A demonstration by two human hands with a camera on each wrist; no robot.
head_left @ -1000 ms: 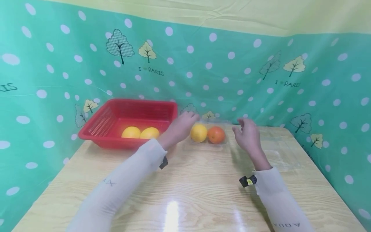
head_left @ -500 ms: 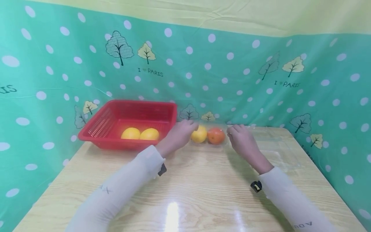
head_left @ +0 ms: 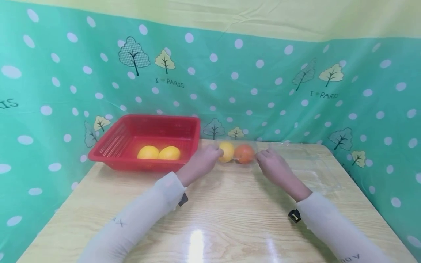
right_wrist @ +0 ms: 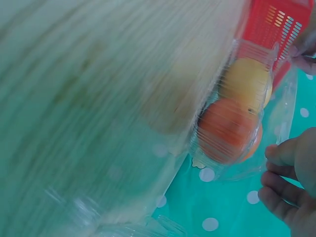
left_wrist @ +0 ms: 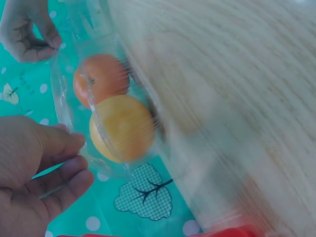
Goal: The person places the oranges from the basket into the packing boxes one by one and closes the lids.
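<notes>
Now both hands [head_left: 204,160] [head_left: 271,163] lower, fingers pinching the clear box [head_left: 237,161] (yellow and orange fruit inside).

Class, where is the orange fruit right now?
In the head view, the orange fruit sits inside a clear plastic container at the table's far edge, right of a yellow fruit.

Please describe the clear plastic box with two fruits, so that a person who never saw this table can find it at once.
Start at the red plastic basket at the back left of the wooden table. Just to its right, between the left hand and the right hand, lies the clear plastic box. Unlike the basket with two yellow fruits, it is see-through and holds one yellow and one orange.
</notes>
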